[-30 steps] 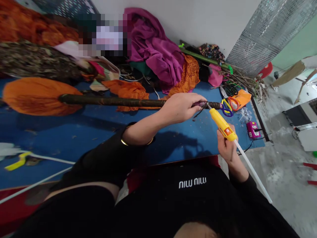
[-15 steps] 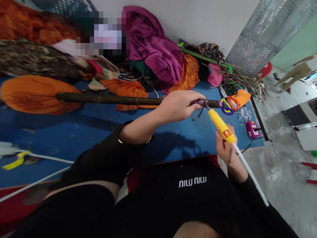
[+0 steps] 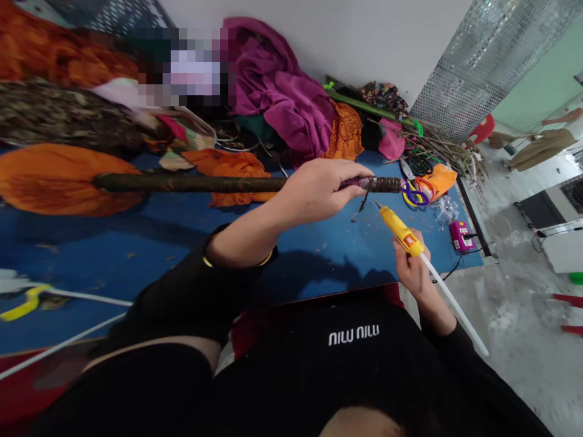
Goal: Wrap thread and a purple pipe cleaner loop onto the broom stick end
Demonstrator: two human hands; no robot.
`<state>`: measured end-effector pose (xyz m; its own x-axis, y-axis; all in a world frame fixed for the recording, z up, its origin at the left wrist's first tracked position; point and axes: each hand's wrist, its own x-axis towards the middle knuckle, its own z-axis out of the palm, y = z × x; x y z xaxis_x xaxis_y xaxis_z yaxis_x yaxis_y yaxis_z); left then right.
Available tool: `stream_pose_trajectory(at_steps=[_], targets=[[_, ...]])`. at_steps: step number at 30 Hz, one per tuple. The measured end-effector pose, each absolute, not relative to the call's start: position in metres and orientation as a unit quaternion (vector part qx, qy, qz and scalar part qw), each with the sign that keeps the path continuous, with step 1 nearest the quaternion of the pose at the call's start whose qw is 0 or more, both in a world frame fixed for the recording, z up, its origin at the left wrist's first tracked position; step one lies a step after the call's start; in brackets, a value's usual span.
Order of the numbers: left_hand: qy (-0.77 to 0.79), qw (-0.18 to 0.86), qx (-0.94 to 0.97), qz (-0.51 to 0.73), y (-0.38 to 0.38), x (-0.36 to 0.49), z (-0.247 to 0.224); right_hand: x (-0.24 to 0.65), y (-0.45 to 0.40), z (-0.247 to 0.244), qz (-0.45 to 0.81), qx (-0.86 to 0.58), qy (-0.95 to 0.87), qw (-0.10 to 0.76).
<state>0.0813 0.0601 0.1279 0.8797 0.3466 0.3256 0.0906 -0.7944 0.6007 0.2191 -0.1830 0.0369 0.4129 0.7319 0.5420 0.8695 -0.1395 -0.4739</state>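
My left hand (image 3: 314,188) is closed around a long dark stick (image 3: 195,183) near its right end, held level over the blue table (image 3: 291,255). A dark thin strip (image 3: 364,200) hangs from the stick just past my fingertips, beside a tightly wrapped stretch. Bunched orange cloth (image 3: 59,179) covers the stick's left end. In my right hand (image 3: 413,267) is a yellow hot glue gun (image 3: 401,230), a long white glue stick (image 3: 455,303) poking from its back. Its nozzle points up at the stick and stands a little apart from it.
Beyond the stick's right end lie scissors (image 3: 416,194) with coloured handles, an orange packet (image 3: 443,181) and a magenta power box (image 3: 461,235) with a cord. Magenta cloth (image 3: 282,91), a bundle of twigs (image 3: 449,142) and dry brown plant matter (image 3: 64,115) line the back.
The glue gun's nozzle has drawn back from the stick, where it was touching or nearly touching the wrapped part. My left hand keeps its grip, and the view has shifted slightly.
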Motion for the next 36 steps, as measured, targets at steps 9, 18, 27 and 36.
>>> stream_pose_trajectory(at_steps=[9,18,27,36], targets=[[0.110,0.318,0.916,0.220,0.063,0.078,0.127,0.340,-0.171,0.027,-0.137,-0.873,-0.311,0.350],[0.116,0.284,0.925,0.224,0.058,0.082,0.127,0.416,-0.159,0.044,-0.097,-0.945,-0.212,0.228],[0.122,0.231,0.922,0.285,0.053,0.089,0.114,0.319,-0.154,0.063,-0.174,-0.796,-0.304,0.493],[0.140,0.183,0.936,0.267,0.045,0.095,0.107,0.197,-0.086,0.068,0.206,-0.613,-0.371,0.667]])
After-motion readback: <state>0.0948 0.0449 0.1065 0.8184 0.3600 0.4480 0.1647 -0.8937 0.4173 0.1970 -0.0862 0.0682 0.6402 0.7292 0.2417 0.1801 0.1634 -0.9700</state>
